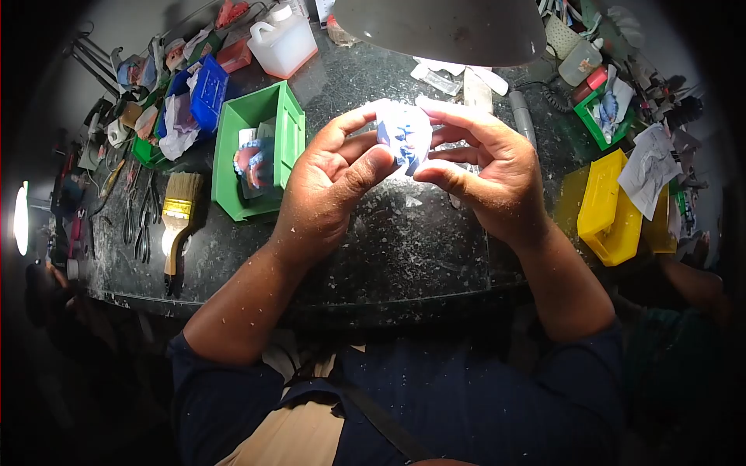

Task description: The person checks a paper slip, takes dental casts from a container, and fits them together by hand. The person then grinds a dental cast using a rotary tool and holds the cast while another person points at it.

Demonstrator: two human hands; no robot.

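A white plaster dental model (pixel 404 133) with blue marks on it is held up under the lamp, brightly lit. The fingers and thumb of my left hand (pixel 336 167) close on its left side. My right hand (pixel 488 154) grips the opposite side, fingertips at the top edge and thumb lower down. White dust and small chips cling to both hands and forearms. Just left of my left hand, a green bin (pixel 294 128) contains another dental model (pixel 250 165) in pink and blue.
A lamp shade (pixel 447 27) hangs above the bench. To the left lie a brush (pixel 179 206) and metal hand tools (pixel 140 225), behind them a blue bin (pixel 208 93) and white jug (pixel 284 46). A grey handpiece (pixel 522 116) and yellow bin (pixel 600 210) are at right.
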